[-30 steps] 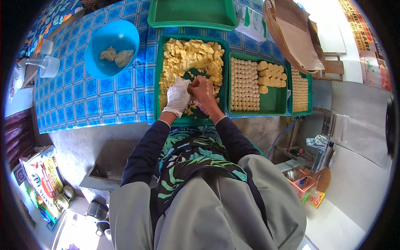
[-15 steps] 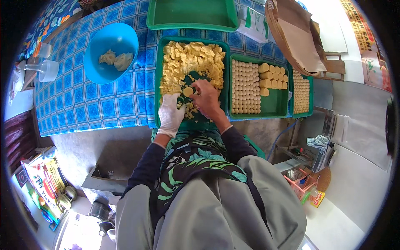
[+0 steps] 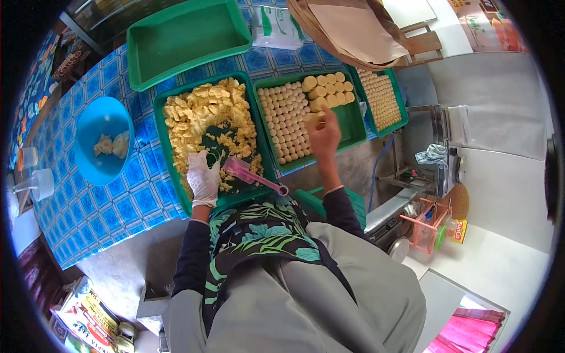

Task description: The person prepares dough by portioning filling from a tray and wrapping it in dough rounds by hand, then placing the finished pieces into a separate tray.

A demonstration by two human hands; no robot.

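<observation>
Two pale lumps [image 3: 112, 145] sit in the blue bowl [image 3: 82, 132] out on the left. Next along, a green tray [image 3: 263, 141] full of crumbly yellow mass [image 3: 206, 112], and over its near part the gloved left hand [image 3: 203, 181], fingers curled narrow at a green ring [image 3: 212, 159] — too small to tell which way the ring faces. Just right lies the pink scoop [image 3: 253, 175], long axis slanting: bowl up and left in the crumbs, looped handle end down and right across the near rim. Over to the middle tray [image 3: 354, 122], rows of whitish balls [image 3: 285, 117] on its left side! Above it comes the bare right hand [image 3: 325, 138], fingertips pinched on a yellow disc [image 3: 313, 119], its tilt partly hidden. Beyond the fingers, yellow cylinders [image 3: 331, 87] stand grouped, flat round faces up. Far right, another tray [image 3: 399, 97] carries close rows of small pale pieces [image 3: 378, 97].
</observation>
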